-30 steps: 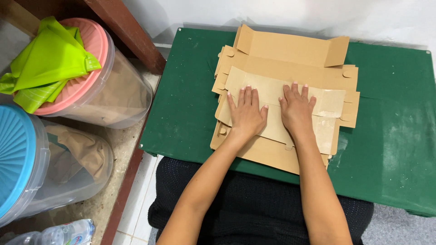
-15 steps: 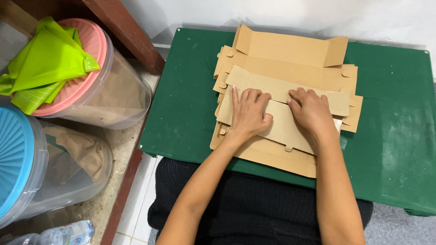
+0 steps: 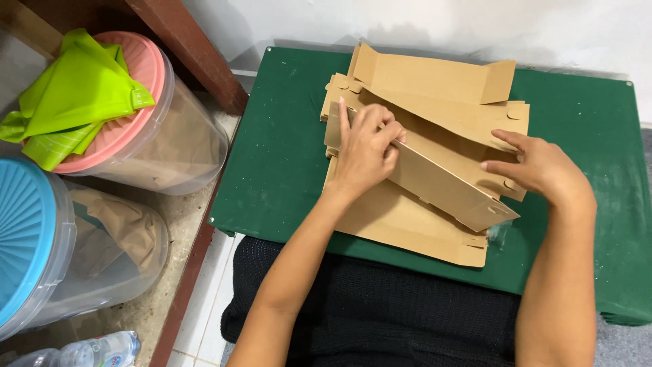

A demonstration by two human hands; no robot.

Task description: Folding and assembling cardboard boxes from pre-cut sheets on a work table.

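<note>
A flat brown cardboard box blank (image 3: 407, 224) lies on a green table (image 3: 278, 163). One long panel of it (image 3: 435, 180) is folded up and stands tilted. My left hand (image 3: 363, 153) grips the left end of that raised panel, thumb up and fingers curled over its top edge. My right hand (image 3: 540, 168) rests on the cardboard at the right, fingers pointing left and touching the fold beside the panel. Another flap (image 3: 435, 75) stands up along the far edge of the blank.
Left of the table stand a clear tub with a pink lid (image 3: 146, 95) carrying a lime-green cloth (image 3: 75, 102), and a clear tub with a blue lid (image 3: 27, 238). A plastic bottle (image 3: 88, 350) lies bottom left. A white wall runs behind the table.
Both hands were pressing flat on the cardboard. Now the left hand has lifted the long panel upright, and the right hand has slid to the right side of the blank.
</note>
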